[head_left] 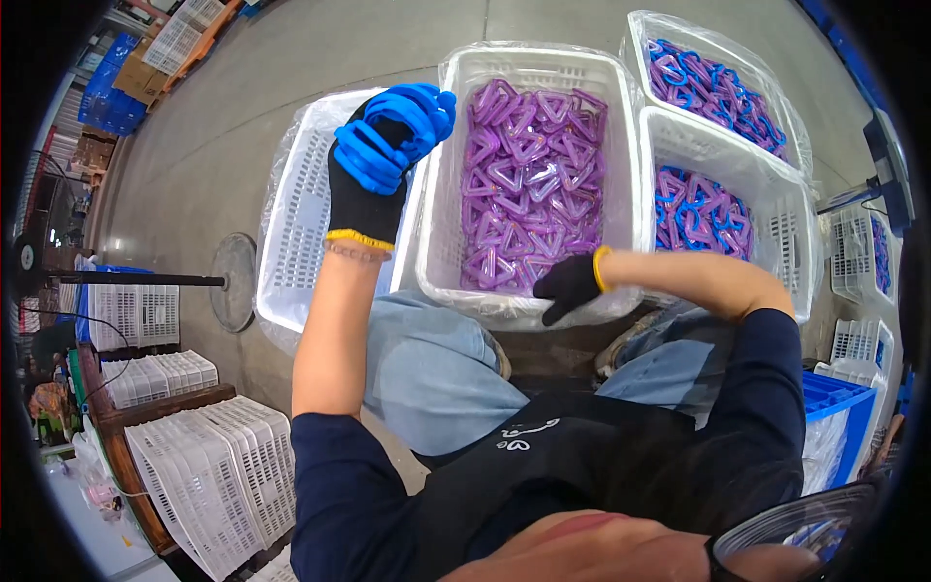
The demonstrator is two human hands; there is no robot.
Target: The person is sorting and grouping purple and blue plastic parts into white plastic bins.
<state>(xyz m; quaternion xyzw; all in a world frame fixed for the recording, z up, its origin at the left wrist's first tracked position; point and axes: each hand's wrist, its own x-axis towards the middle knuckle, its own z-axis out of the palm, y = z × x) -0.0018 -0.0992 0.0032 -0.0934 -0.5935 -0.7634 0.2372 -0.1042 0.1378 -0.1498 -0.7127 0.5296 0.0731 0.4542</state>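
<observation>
My left hand [376,160], in a black glove with a yellow cuff, is raised over the right side of a white perforated basket [308,179]. It is closed around several blue plastic loops [402,118], which are bunched over the fingers and knuckles. In the middle stands a white basket [434,204] lined with clear film. Translucent purple triangle frames [529,184] fill it in a loose heap. My right hand [572,286], gloved the same way, is low at the basket's near right corner, beside the triangles. Its thumb stands apart from the fingers, with nothing visible between them.
Two lined baskets at the right, one far [635,48] and one near [790,233], hold mixed purple and blue pieces. Stacked white crates [208,475] stand at the lower left. A round metal stand base [234,281] with a black pole is left of the baskets.
</observation>
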